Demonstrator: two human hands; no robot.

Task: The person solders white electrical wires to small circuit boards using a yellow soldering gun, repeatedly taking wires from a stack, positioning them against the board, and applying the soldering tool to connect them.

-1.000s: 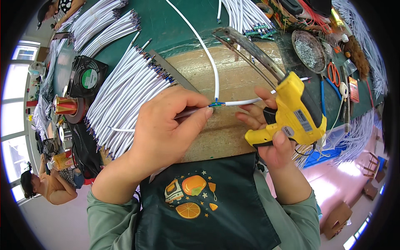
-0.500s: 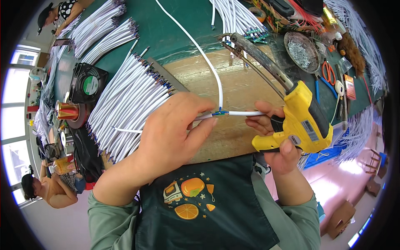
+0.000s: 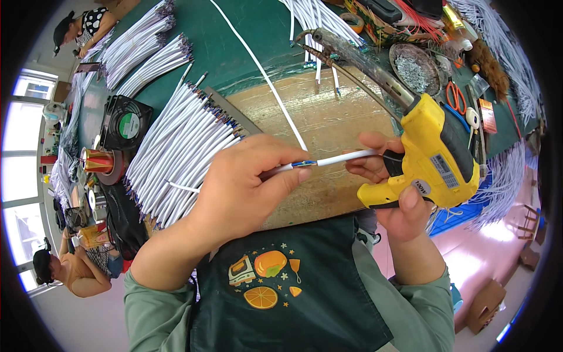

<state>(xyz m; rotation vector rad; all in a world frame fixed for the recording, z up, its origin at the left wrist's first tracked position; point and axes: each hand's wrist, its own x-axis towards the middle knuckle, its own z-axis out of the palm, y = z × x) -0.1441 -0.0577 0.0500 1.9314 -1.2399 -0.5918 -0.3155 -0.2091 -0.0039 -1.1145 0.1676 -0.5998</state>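
Observation:
My left hand (image 3: 240, 176) is closed, pinching a white cable between thumb and fingertips beside a joint of bare coloured wires (image 3: 304, 164). My right hand (image 3: 399, 193) grips a yellow-and-black soldering gun (image 3: 437, 149). Its fingers are also at the far end of the short white cable piece (image 3: 346, 156) that runs out from the joint. The gun's long metal barrel points up and away, with its tip (image 3: 305, 38) well apart from the joint. Another white cable (image 3: 264, 73) comes down from the far side and ends close to the joint; whether it is attached I cannot tell.
A wooden board (image 3: 328, 123) lies under my hands on the green table (image 3: 229, 53). A thick row of white cables (image 3: 176, 146) with stripped ends lies left; more bundles lie beyond. A black fan (image 3: 126, 122), a dish of grey bits (image 3: 415, 67) and orange-handled scissors (image 3: 456, 97) surround the board.
The soldering gun has shifted slightly right and its tip has risen. The short cable piece now tilts up toward my right hand. Bundles at the far edge appear shifted left.

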